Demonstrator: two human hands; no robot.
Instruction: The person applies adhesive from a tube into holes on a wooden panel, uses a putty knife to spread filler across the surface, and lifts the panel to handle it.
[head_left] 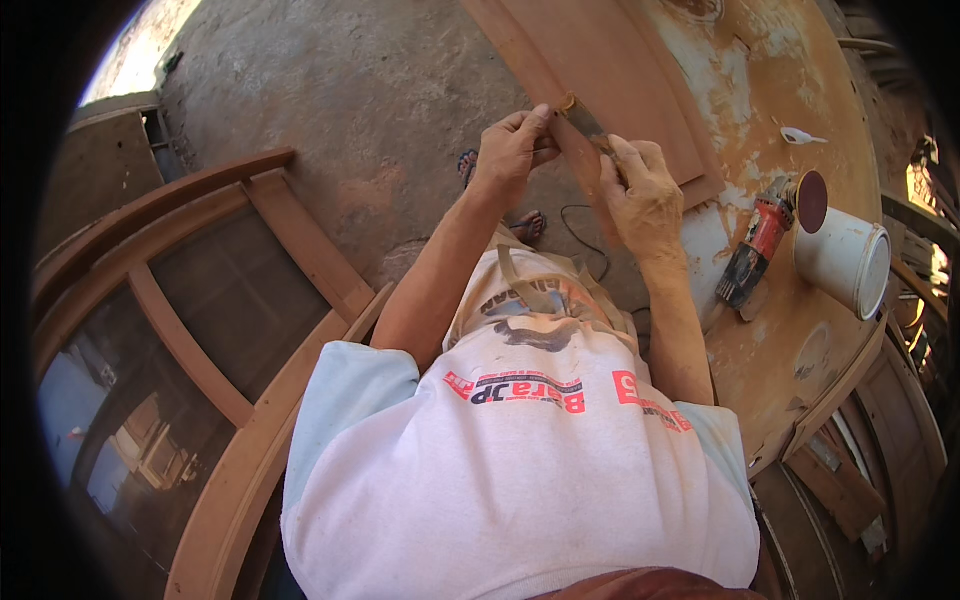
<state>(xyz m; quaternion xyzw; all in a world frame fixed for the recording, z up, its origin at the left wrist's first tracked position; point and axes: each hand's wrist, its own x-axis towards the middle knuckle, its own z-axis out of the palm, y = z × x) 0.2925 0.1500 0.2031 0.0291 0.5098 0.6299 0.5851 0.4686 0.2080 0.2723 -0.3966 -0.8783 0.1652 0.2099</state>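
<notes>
My left hand point(512, 152) and my right hand point(640, 190) are both closed on a narrow putty knife point(582, 122) with a flat metal blade. The blade lies against the near edge of a reddish-brown wooden door panel point(620, 70) that rests on a paint-stained workbench point(790, 330). My left fingers pinch the blade near its tip. The right hand grips the handle end, which is hidden inside the fist. Both forearms reach up from my white shirt.
A red angle grinder with a sanding disc point(770, 235) and a white bucket on its side point(848, 262) lie on the bench to the right. A small white scoop point(800, 135) sits further back. A curved wooden window frame with glass point(200, 330) leans at my left on the concrete floor.
</notes>
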